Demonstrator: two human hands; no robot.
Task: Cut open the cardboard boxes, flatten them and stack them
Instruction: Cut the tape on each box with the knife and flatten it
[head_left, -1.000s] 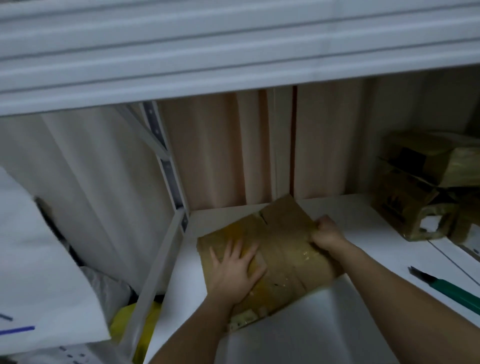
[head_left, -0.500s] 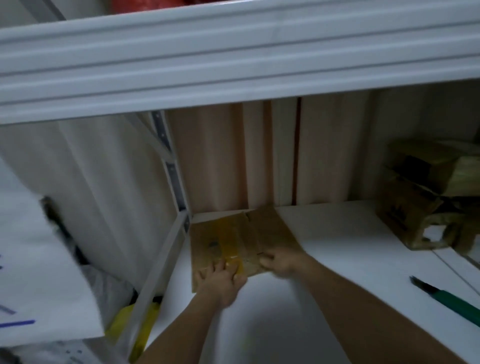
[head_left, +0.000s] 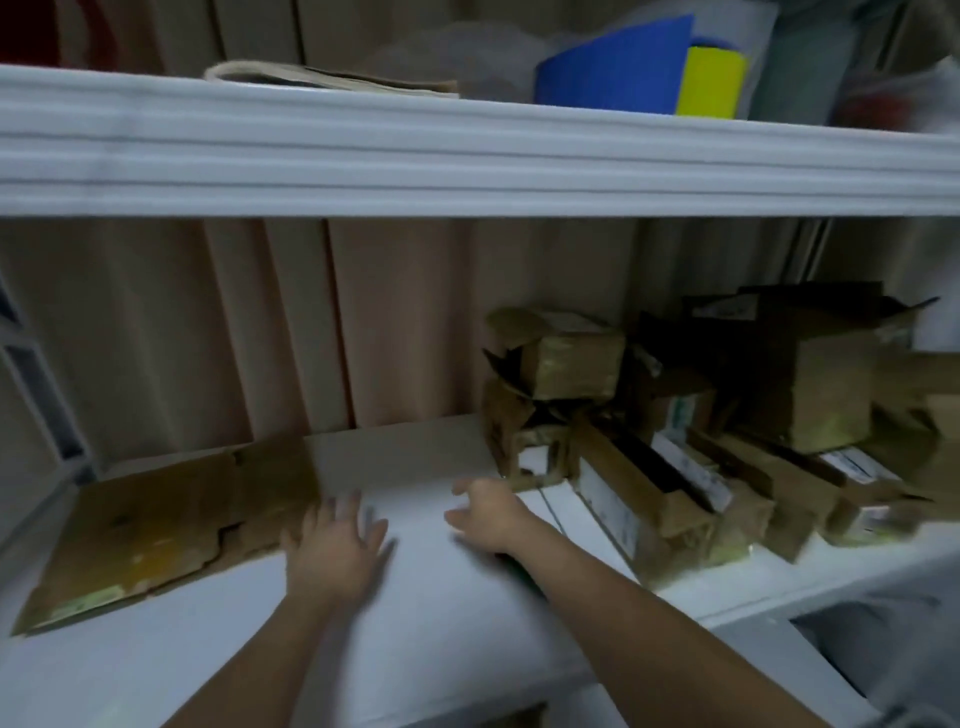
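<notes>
A flattened brown cardboard box (head_left: 166, 519) lies on the white shelf (head_left: 431, 597) at the left, against the back wall. My left hand (head_left: 337, 545) hovers just right of its edge, fingers spread, holding nothing. My right hand (head_left: 488, 514) is over the bare shelf in the middle, fingers loosely curled and empty, close to the pile of unflattened cardboard boxes (head_left: 675, 447) on the right. The nearest long box (head_left: 634, 499) lies on its side beside my right forearm. The cutter is not visible.
A white upper shelf (head_left: 467, 161) spans the view overhead, carrying a blue folder (head_left: 613, 67), a yellow item (head_left: 711, 83) and a paper bundle (head_left: 332, 80). A corrugated wall stands behind. A grey shelf post (head_left: 41, 405) is at the far left.
Both hands slid the flat cardboard into the back left corner, let go of it and moved right. The view swung right, bringing the box pile into sight.
</notes>
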